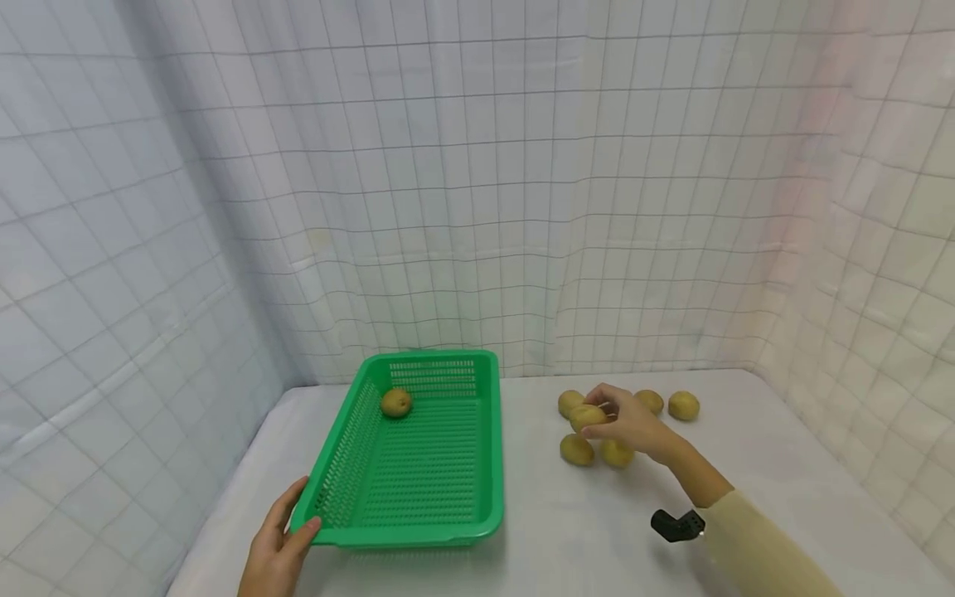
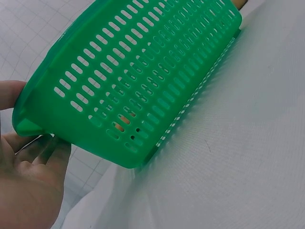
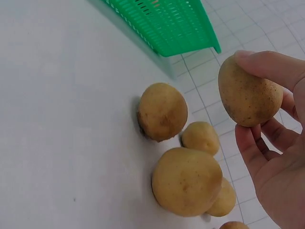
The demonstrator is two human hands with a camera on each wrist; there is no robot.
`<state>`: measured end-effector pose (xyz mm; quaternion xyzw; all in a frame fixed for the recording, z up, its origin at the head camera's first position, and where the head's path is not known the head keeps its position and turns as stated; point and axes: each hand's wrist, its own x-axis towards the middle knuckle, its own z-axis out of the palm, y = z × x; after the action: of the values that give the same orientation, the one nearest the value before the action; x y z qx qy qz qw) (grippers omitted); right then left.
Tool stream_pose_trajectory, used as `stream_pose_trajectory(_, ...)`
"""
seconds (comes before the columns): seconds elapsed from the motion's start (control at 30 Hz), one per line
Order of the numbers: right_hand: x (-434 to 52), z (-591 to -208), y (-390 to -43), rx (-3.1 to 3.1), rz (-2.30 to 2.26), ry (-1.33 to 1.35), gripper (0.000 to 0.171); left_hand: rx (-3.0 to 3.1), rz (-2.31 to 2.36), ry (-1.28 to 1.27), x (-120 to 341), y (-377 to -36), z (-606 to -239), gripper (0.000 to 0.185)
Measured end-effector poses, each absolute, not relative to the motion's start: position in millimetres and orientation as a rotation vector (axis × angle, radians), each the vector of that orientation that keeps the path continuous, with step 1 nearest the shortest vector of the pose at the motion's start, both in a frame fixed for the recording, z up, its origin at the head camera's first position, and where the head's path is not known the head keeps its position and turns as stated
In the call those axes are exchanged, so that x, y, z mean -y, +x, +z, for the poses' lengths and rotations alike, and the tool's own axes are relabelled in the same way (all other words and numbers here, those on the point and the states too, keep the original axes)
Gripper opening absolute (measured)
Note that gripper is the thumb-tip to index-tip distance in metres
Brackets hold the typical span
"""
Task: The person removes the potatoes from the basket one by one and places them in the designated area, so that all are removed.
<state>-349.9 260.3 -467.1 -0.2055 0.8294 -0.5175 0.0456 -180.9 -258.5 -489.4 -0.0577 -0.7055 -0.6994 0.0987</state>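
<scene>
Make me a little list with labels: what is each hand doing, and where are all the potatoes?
Left hand: grips the near left corner of the green basket
Right hand: holds one potato pinched in its fingers, above the pile
Potato in basket: one, near the far end
Loose potatoes: five on the white table, to the right of the basket
Basket: slotted plastic; its near left corner looks slightly raised in the left wrist view
Backdrop: white cloth with grid lines
</scene>
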Motion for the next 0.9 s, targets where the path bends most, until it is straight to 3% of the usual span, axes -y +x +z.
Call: stream_pose_trajectory(0.9, -338, -496, -332, -2.644, -1.649, -0.411, 0.044, 2.151, -2.037, -0.129, 264, -182, -490, 0.073)
